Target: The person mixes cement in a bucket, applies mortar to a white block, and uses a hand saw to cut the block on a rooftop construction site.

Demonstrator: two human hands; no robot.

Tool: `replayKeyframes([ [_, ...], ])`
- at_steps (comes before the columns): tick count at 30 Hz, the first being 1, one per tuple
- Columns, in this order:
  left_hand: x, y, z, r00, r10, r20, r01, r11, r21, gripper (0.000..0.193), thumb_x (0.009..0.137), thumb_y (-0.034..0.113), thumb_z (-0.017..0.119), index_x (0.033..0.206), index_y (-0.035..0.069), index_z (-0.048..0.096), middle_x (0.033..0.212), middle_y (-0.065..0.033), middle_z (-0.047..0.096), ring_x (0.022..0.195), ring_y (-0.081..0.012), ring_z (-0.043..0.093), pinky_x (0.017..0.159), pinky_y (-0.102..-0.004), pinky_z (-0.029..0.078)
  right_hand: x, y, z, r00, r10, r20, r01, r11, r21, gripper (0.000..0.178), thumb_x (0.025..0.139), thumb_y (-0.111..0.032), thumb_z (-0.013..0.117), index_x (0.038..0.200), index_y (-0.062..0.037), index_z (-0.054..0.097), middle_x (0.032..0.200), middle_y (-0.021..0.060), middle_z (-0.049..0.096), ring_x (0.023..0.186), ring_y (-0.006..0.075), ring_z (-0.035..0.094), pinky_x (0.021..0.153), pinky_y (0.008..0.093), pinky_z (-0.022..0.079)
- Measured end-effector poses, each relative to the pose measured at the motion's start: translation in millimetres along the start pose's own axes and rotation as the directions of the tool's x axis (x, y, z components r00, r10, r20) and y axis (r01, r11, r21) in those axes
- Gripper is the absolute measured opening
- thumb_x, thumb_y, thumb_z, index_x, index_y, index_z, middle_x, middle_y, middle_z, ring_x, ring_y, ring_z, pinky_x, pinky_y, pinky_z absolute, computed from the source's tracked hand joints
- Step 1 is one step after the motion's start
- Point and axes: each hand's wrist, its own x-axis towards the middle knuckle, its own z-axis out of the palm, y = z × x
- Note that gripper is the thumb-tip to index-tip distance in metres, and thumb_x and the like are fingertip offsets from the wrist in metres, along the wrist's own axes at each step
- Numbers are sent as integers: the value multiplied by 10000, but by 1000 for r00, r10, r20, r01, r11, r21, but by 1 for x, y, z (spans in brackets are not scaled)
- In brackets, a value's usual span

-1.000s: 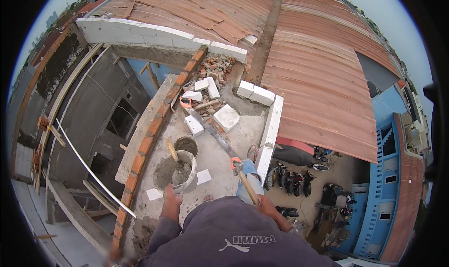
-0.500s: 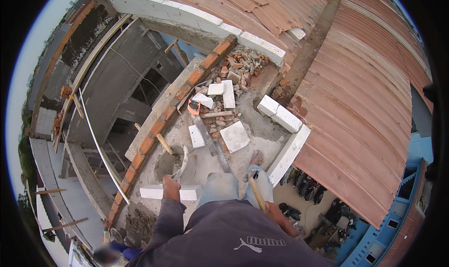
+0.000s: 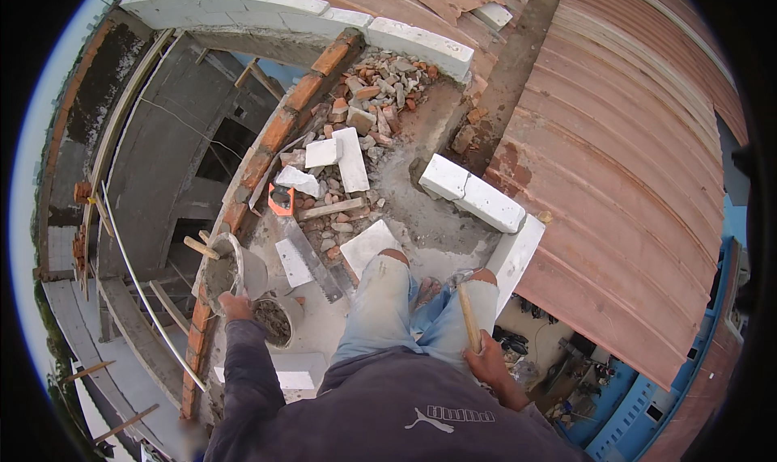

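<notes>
My left hand (image 3: 236, 307) is closed on the near side of a pale bucket (image 3: 254, 273). Grey mortar and a wooden tool handle (image 3: 201, 247) show at its mouth. The bucket leans toward the brick edge (image 3: 257, 167). Just beside it, a second bucket (image 3: 291, 316) with grey mortar inside stands on the slab. In my right hand (image 3: 488, 366) is a wooden-handled tool (image 3: 469, 318), held upright near my right knee; its head is hard to make out. A handsaw (image 3: 312, 256) with an orange handle lies ahead of my knees, against a white block (image 3: 293, 261).
Brick rubble (image 3: 380, 98), loose white blocks (image 3: 351, 161) and a wood strip (image 3: 332, 209) lie ahead. A low white block wall (image 3: 473, 201) runs along the right, with rusty metal roofing (image 3: 607, 219) beyond. Left of the brick edge is a deep drop. Another white block (image 3: 295, 379) lies near me.
My left hand has shifted the bucket left toward the brick edge, and the second bucket now shows beside it. My right hand still holds the wooden-handled tool. The view has shifted.
</notes>
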Motion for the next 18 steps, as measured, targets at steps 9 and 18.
replayKeyframes([
  [9, 164, 38, 177, 986, 161, 30, -163, 940, 300, 66, 971, 61, 578, 911, 84, 591, 746, 14, 604, 703, -192, 637, 631, -335, 484, 182, 66, 23, 927, -141, -347, 152, 988, 6, 360, 949, -225, 715, 1147, 57, 611, 859, 322, 690, 828, 476, 719, 743, 512, 541],
  [18, 183, 183, 102, 999, -49, 2, 48, 961, -271, 596, 1039, 485, 587, 1527, 146, 545, 1361, -120, 685, 1136, -278, 710, 925, -467, 520, 186, 62, 58, 751, -200, -629, 307, 949, 64, 488, 994, -248, 659, 1364, 49, 545, 961, 324, 709, 897, 478, 721, 806, 522, 543],
])
